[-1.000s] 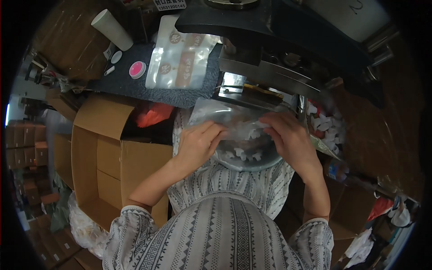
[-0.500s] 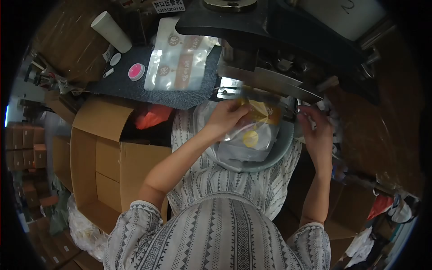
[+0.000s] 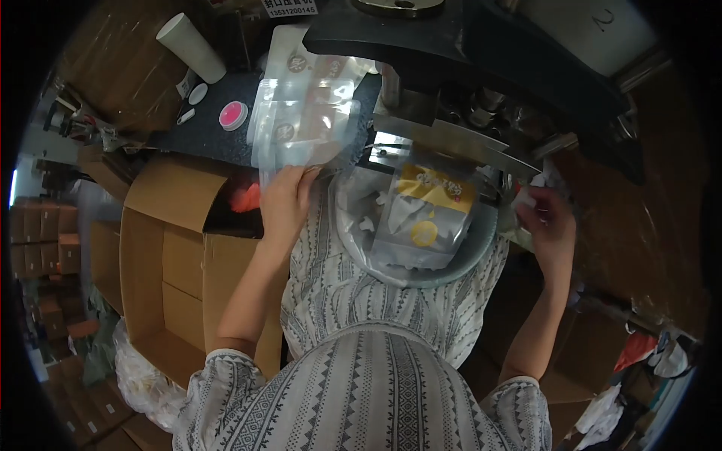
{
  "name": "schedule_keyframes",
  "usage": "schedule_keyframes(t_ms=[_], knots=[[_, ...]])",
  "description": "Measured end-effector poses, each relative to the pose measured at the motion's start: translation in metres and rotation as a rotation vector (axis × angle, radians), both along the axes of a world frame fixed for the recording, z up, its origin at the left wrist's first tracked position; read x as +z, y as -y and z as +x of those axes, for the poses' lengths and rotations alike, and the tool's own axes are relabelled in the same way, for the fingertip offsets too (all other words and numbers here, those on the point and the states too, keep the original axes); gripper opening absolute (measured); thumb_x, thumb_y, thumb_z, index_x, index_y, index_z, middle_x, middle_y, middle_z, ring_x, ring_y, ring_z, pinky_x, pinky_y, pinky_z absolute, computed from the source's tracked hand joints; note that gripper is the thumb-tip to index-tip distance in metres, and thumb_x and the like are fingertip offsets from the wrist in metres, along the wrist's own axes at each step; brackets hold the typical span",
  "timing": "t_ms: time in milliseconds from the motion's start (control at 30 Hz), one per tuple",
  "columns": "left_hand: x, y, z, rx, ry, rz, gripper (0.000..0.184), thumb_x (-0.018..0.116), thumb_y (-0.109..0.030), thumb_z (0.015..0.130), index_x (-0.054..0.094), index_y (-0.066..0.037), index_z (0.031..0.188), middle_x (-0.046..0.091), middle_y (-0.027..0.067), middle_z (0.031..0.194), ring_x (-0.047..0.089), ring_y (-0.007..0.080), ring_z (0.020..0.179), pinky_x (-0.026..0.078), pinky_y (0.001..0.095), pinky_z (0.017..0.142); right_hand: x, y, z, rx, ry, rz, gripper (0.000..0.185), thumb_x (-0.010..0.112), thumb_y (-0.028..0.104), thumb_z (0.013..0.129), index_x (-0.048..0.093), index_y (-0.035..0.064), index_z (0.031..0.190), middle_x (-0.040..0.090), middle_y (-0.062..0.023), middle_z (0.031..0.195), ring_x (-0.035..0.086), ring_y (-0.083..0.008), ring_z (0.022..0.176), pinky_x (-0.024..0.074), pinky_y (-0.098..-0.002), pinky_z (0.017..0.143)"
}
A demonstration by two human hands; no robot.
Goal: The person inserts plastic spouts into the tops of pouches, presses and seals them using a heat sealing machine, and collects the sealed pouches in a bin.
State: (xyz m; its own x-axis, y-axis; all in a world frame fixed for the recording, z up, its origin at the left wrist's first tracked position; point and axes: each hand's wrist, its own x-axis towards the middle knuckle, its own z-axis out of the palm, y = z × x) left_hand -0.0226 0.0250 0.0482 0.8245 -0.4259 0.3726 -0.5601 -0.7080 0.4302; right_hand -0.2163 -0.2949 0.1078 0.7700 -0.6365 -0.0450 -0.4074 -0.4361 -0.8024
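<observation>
I see the left hand (image 3: 286,197) gone from the yellow-printed pouch (image 3: 423,214), now lying over the basin (image 3: 489,242), its fingers instead pinching a clear pouch (image 3: 292,148) beyond the basin's left, while the right hand (image 3: 555,219), right of the basin, grips seemingly a small white piece (image 3: 529,199).

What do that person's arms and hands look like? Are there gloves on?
No gloves! Each grip is just a bare hand: left hand and right hand. No watch or bracelet shows. The left sleeve and right sleeve are short, ending near the elbows, and whitish with dark grey patterned bands.
</observation>
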Motion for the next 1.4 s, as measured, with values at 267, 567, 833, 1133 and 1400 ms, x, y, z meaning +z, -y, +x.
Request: schedule_keyframes(t_ms=[267, 567, 833, 1133, 1400], knots=[[0.039, 0.018, -0.049, -0.263, 0.058, -0.078, 0.009, 0.066, -0.004, 0.078, 0.064, -0.004, 0.087, 0.059, 0.0106, 0.078, 0.06, 0.0306, 0.068, 0.047, 0.0378, 0.058, 0.017, -0.082, 0.054, 0.684, 0.338, -0.224, 0.023, 0.06, -0.008, 0.078, 0.06, 0.0022, 0.099, 0.058, -0.0093, 0.101, 0.06, -0.0276, 0.089, 0.0517, -0.0343, 0.074], [0.013, 0.076, -0.045, -0.49, -0.787, -0.227, 0.015, 0.064, -0.015, 0.087, 0.067, -0.002, 0.092, 0.065, 0.0096, 0.073, 0.06, 0.0159, 0.06, 0.045, 0.0283, 0.055, -0.001, -0.05, 0.037, 0.382, 0.262, -0.002, 0.033, 0.066, 0.001, 0.08, 0.059, 0.003, 0.112, 0.061, -0.0126, 0.1, 0.062, -0.0292, 0.09, 0.0503, -0.033, 0.078], [0.004, 0.107, -0.025, -0.348, -1.397, -0.56, 0.037, 0.058, -0.029, 0.094, 0.06, 0.006, 0.108, 0.064, 0.0069, 0.093, 0.062, 0.0091, 0.076, 0.05, 0.0217, 0.059, -0.005, -0.008, 0.0, 0.042, -0.144, -0.584, 0.029, 0.063, 0.003, 0.079, 0.063, 0.0057, 0.108, 0.065, -0.017, 0.097, 0.064, -0.0326, 0.088, 0.0507, -0.0375, 0.077], [-0.03, 0.006, 0.009, -0.217, 0.13, 0.261, 0.069, 0.07, -0.019, 0.078, 0.038, -0.01, 0.138, 0.043, 0.0195, 0.135, 0.036, 0.0362, 0.13, 0.029, 0.0485, 0.104, -0.033, 0.035, 0.002, 0.178, -0.24, -0.443, 0.032, 0.061, 0.003, 0.075, 0.061, 0.0034, 0.107, 0.065, -0.0214, 0.097, 0.062, -0.0391, 0.093, 0.0493, -0.0411, 0.077], [0.015, 0.004, -0.021, -0.031, 0.005, 0.097, 0.015, 0.063, -0.004, 0.077, 0.063, -0.006, 0.092, 0.062, 0.0072, 0.085, 0.061, 0.0296, 0.076, 0.048, 0.0385, 0.067, 0.023, -0.012, 0.004, -0.029, -0.119, -0.137, 0.021, 0.067, 0.001, 0.076, 0.059, 0.0019, 0.095, 0.064, -0.0153, 0.086, 0.064, -0.0342, 0.079, 0.0508, -0.0369, 0.069]])
